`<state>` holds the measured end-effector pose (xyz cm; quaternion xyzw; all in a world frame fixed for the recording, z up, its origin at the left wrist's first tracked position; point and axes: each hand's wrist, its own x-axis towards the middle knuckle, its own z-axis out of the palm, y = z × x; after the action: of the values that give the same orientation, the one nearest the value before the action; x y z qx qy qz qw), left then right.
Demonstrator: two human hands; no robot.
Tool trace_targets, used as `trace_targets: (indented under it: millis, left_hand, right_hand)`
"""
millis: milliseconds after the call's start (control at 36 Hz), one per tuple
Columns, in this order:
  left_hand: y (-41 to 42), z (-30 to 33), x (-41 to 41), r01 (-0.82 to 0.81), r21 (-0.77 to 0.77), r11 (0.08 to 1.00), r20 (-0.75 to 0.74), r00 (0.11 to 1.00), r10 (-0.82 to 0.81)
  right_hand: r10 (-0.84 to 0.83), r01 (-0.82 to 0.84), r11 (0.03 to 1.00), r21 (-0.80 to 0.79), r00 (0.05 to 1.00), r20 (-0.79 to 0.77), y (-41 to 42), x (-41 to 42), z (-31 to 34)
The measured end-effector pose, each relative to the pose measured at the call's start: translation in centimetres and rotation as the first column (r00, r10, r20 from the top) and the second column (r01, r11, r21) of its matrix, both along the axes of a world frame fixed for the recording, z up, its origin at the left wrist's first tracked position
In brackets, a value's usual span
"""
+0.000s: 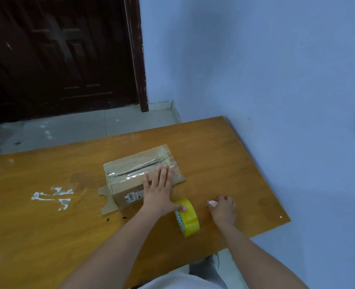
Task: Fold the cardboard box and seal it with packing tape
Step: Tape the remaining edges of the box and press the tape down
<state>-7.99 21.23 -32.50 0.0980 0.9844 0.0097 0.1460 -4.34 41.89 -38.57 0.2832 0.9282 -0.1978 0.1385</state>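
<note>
A small cardboard box (130, 174) lies in the middle of the wooden table (47, 236), its top flaps folded down and covered with clear tape along the seam. Side flaps stick out flat at its near-left and right ends. My left hand (158, 189) lies flat with straight fingers on the box's right end, its thumb reaching toward the tape roll. A yellow roll of packing tape (187, 216) stands on edge just near of that hand. My right hand (222, 208) rests on the table right of the roll, fingers curled round a small pink-white object (211, 203).
White paint smears (53, 197) mark the table left of the box. A blue wall (276, 80) runs along the table's right side. A dark wooden door (57, 55) and tiled floor (68, 130) lie beyond the far edge.
</note>
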Motion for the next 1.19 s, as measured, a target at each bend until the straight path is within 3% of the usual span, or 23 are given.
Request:
trace_targets:
  millis: [83,167,250,306,583,722,917,1194]
  left_hand:
    - [0.0,0.0,0.0,-0.002,0.0,1.0,-0.003,1.0,0.002]
    - [-0.1,0.0,0.1,0.003,0.006,1.0,-0.006,1.0,-0.003]
    - [0.0,0.0,0.1,0.007,0.009,1.0,-0.018,1.0,-0.006]
    - [0.0,0.0,0.1,0.01,0.013,1.0,-0.009,1.0,-0.01]
    - [-0.1,0.0,0.3,0.028,0.041,0.999,-0.017,0.999,-0.028]
    - [-0.5,0.0,0.2,-0.019,0.238,0.971,-0.142,0.988,0.054]
    - [-0.7,0.8,-1.3,-0.084,0.351,0.932,-0.243,0.954,0.177]
    - [-0.2,0.4,-1.0,-0.101,0.355,0.929,-0.331,0.916,0.226]
  right_hand:
    - [0.015,-0.025,0.998,-0.057,0.985,-0.174,-1.3,-1.0,0.8]
    - [0.019,-0.132,0.931,-0.339,0.948,-0.316,-3.2,-2.3,2.2]
    - [-0.099,-0.088,0.666,-0.741,0.974,-0.204,-5.8,-2.9,3.9]
    - [-0.112,-0.037,0.523,-0.852,0.988,-0.111,-7.0,-2.9,4.3]
    - [-0.213,0.018,0.471,-0.882,0.973,-0.094,-7.9,-2.0,3.7]
    - [-0.261,0.041,0.495,-0.868,0.96,-0.104,-8.3,-1.7,3.6]
    - [-0.308,0.069,0.502,-0.862,0.946,-0.103,-8.5,-1.2,4.1]
    - [-0.315,0.098,0.549,-0.83,0.944,-0.096,-8.4,0.0,4.5]
